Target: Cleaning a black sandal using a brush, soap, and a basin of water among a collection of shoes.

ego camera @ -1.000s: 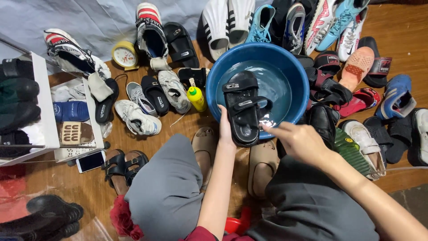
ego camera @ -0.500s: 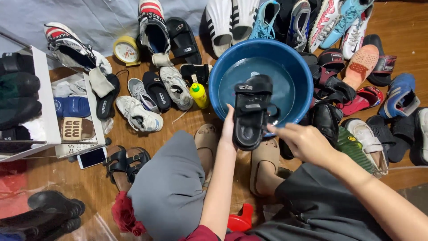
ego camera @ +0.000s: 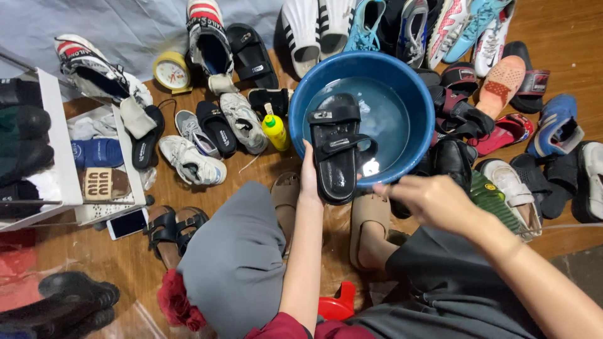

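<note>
My left hand (ego camera: 309,179) grips a black two-strap slide sandal (ego camera: 336,147) by its heel edge and holds it sole-down over the near rim of a round blue basin (ego camera: 295,107). The basin holds shallow clear water (ego camera: 386,116). My right hand (ego camera: 433,201) hovers just right of the sandal's heel, a little apart from it. Its fingers are loosely bent and motion-blurred, and I see nothing in them. My feet rest in beige sandals (ego camera: 370,216) below the basin.
Many shoes and sandals ring the basin on the wooden floor. A yellow squeeze bottle (ego camera: 275,130) stands left of the basin, with a yellow alarm clock (ego camera: 171,72) behind it. A white shoe shelf (ego camera: 59,144) and a phone (ego camera: 127,223) lie at the left.
My left hand has tilted the sandal and lifted it slightly toward the basin's near rim. My right hand has come off the sandal's side and drawn back to the right.
</note>
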